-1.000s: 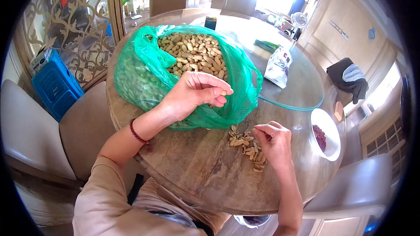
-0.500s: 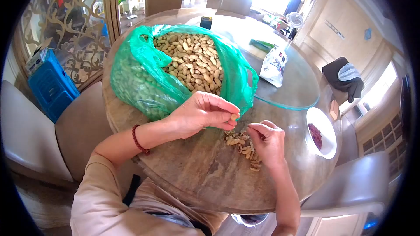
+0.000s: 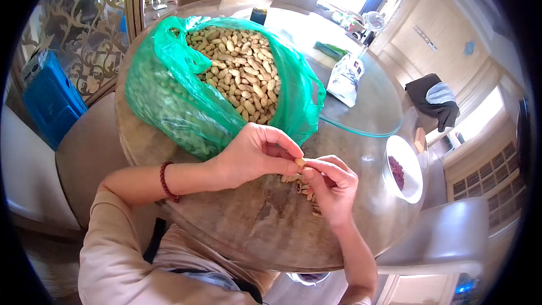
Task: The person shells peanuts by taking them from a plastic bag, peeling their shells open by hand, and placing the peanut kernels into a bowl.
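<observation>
Between thumb and index finger, my left hand point(image 3: 262, 155) pinches a small pale peanut point(image 3: 300, 162). The fingertips of my right hand point(image 3: 332, 183) are closed at the same peanut, meeting the left fingertips. Behind my left hand, a green plastic bag point(image 3: 169, 99) lies open, full of unshelled peanuts point(image 3: 248, 70). Broken peanut shells point(image 3: 307, 191) lie on the table just beneath the hands, partly hidden by them. To the right is a white bowl point(image 3: 414, 176) with dark red kernels point(image 3: 396, 173) inside.
The round table point(image 3: 248, 220) carries a glass turntable point(image 3: 372, 110) with a white packet point(image 3: 345, 82) and a green packet point(image 3: 330, 51). A dark jar point(image 3: 258, 16) stands at the back. Chairs surround the table; a blue box point(image 3: 53, 99) is at left.
My right hand has moved up and left to meet my left hand at the peanut. My left hand has come lower, away from the bag's opening. The camera view has shifted slightly.
</observation>
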The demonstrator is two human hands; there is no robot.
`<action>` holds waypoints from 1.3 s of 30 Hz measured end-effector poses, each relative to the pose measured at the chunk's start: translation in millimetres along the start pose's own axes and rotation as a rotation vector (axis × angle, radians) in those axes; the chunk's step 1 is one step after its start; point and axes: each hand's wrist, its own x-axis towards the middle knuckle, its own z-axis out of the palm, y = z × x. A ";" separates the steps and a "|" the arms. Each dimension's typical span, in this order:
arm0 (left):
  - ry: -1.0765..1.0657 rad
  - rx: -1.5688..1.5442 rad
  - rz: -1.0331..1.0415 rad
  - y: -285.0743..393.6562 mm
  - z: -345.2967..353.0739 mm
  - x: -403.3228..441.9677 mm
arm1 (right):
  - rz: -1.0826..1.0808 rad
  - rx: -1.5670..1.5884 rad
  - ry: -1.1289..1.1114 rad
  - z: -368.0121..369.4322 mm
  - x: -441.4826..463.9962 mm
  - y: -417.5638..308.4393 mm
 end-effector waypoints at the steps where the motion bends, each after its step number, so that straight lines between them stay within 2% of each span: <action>1: -0.004 0.008 0.002 -1.4 0.5 -0.5 | 0.002 -0.005 -0.005 -0.3 -0.8 1.2; 8: 0.037 0.066 0.085 -14.0 10.9 -2.2 | 0.060 0.032 -0.011 2.3 -2.4 -0.9; 10: 0.081 0.286 0.288 -17.3 11.8 -2.6 | 0.075 0.044 -0.015 3.3 -3.4 -1.7; 11: 0.083 0.284 0.289 -18.0 11.4 -3.4 | 0.090 0.068 -0.023 3.8 -4.0 -1.8; 13: 0.077 0.526 0.435 -14.5 12.7 -5.4 | 0.106 0.089 -0.031 3.0 -5.0 -1.3; 19: -0.001 0.556 0.462 -14.7 14.5 -6.2 | 0.067 0.004 -0.074 -4.2 -2.8 -1.8; 25: 0.027 0.624 0.496 -18.8 12.2 -5.2 | 0.082 0.042 -0.097 -3.9 -3.1 2.6; 27: 0.040 0.603 0.491 -16.5 10.3 -3.7 | 0.234 0.148 -0.096 -2.3 -2.7 -3.9; 39: 0.087 0.545 0.503 -21.0 6.6 -2.9 | 0.356 0.466 -0.090 -2.4 -1.7 5.7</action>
